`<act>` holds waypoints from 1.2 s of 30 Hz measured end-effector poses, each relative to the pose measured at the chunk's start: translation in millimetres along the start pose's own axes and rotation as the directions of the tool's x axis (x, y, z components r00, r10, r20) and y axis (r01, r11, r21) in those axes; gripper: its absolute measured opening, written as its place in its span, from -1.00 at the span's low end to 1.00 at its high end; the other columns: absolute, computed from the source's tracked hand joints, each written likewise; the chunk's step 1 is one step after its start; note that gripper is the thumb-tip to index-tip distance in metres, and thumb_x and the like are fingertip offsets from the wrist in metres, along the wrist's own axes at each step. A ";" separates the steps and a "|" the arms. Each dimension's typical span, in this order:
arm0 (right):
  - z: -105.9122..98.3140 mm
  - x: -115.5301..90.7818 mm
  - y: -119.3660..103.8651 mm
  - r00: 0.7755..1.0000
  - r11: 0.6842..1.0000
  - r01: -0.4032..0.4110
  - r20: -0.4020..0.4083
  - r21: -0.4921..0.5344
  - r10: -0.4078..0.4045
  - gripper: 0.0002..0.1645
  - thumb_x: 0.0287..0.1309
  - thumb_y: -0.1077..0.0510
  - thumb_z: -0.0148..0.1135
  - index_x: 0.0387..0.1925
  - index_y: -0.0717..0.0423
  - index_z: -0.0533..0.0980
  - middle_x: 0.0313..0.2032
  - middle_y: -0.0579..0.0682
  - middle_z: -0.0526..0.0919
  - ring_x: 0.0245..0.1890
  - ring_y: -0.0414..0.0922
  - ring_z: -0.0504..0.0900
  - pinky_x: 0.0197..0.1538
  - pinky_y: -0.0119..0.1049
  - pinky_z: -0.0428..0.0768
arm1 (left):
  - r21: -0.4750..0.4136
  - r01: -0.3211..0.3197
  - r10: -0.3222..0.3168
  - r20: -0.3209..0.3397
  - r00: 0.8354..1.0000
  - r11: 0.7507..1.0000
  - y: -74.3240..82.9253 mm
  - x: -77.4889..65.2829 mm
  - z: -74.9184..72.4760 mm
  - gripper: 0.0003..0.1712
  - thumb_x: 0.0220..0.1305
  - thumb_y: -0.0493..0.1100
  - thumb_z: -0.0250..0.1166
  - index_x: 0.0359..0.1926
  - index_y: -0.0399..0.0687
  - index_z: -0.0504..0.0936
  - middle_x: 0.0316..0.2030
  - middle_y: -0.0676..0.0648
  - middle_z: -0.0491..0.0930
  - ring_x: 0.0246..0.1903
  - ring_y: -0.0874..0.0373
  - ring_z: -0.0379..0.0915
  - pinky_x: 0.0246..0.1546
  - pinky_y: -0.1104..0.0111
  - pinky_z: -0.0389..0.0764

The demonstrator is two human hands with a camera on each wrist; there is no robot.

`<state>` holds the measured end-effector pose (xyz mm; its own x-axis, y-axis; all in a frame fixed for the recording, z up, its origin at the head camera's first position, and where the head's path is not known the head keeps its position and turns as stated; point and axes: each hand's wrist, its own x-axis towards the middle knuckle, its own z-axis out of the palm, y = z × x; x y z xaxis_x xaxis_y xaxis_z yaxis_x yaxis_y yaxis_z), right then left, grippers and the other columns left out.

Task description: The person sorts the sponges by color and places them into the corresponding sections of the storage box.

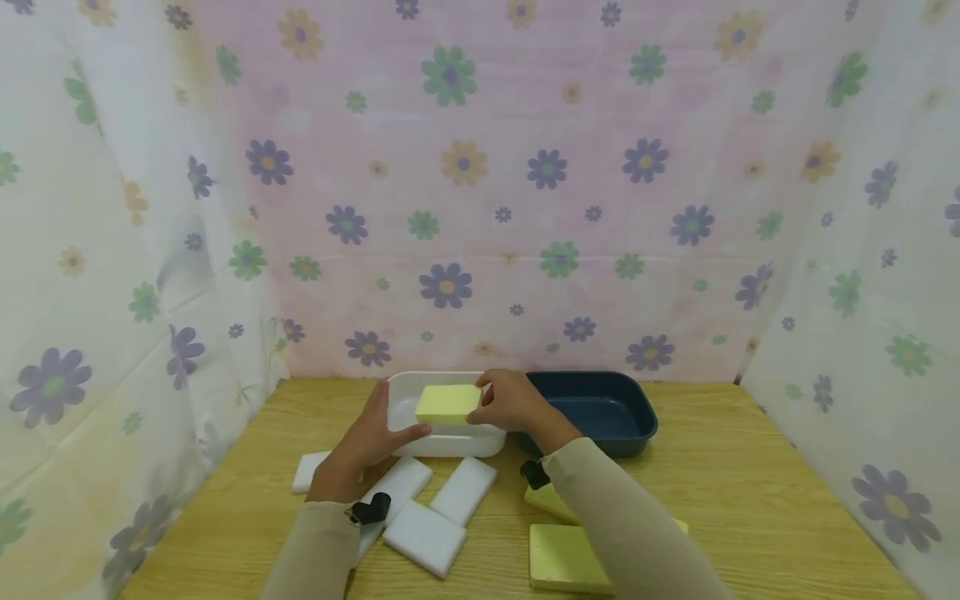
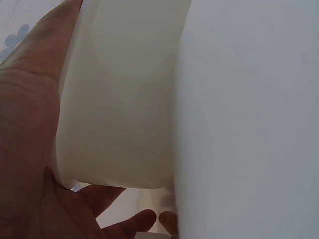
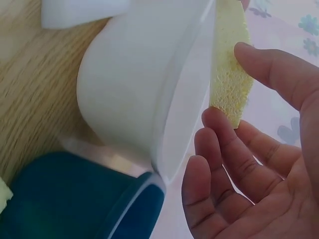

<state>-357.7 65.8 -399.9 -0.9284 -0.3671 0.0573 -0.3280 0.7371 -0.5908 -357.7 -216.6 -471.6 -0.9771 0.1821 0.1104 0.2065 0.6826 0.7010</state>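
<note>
Left hand (image 1: 367, 437) spread at the white tray (image 1: 450, 446), right hand (image 1: 517, 404) pinching a yellow sponge (image 1: 447, 402).
The left hand's thumb and straight fingers stand wide apart around the tray's 9 o'clock end; the right grips the sponge's 3 o'clock edge, above the tray. From there, a dark blue tray (image 1: 588, 412) sits at 3 o'clock, other yellow sponges (image 1: 558, 554) between 4 and 5, white blocks (image 1: 425, 537) from 6 to 8 on the wooden table (image 1: 720, 483).
</note>
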 end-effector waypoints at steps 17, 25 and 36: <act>3.6 -3.9 -16.8 1.000 0.998 0.016 0.019 0.066 -0.017 -0.04 0.17 -0.04 0.54 0.52 0.00 0.31 0.06 0.00 0.73 0.04 -0.04 0.72 0.12 -0.06 0.69 | -0.040 -0.076 0.076 -0.015 0.997 0.996 1.9 2.2 1.5 0.34 0.09 0.31 0.56 0.62 0.02 -0.09 0.37 -0.25 0.24 0.22 -0.18 0.38 0.25 -0.12 0.46; -6.3 -10.2 -5.6 0.998 0.997 0.063 0.002 0.049 -0.064 -0.34 0.24 -0.01 0.48 0.32 0.01 0.49 0.00 0.00 0.75 0.00 -0.06 0.72 0.06 -0.09 0.69 | -0.026 -0.024 0.024 -0.009 1.000 0.999 0.1 1.3 0.9 0.40 0.10 0.36 0.53 0.64 -0.01 -0.18 0.45 -0.29 0.15 0.32 -0.24 0.32 0.32 -0.15 0.39; -29.8 -47.5 8.8 0.983 0.982 0.181 -0.019 0.047 -0.181 -0.47 0.31 -0.01 0.43 0.26 -0.08 0.54 0.05 -0.05 0.73 0.04 -0.05 0.68 0.08 -0.12 0.66 | 0.042 0.025 -0.027 0.065 0.997 0.999 4.1 -2.5 -2.4 0.56 0.18 0.46 0.40 0.64 -0.14 -0.53 0.64 -0.33 -0.47 0.60 -0.40 -0.38 0.50 -0.31 -0.01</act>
<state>-321.7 106.6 -383.9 -0.8570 -0.4836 0.1780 -0.4823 0.6310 -0.6076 -354.5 -215.9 -467.3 -0.9768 0.2093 0.0449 0.1844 0.7161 0.6732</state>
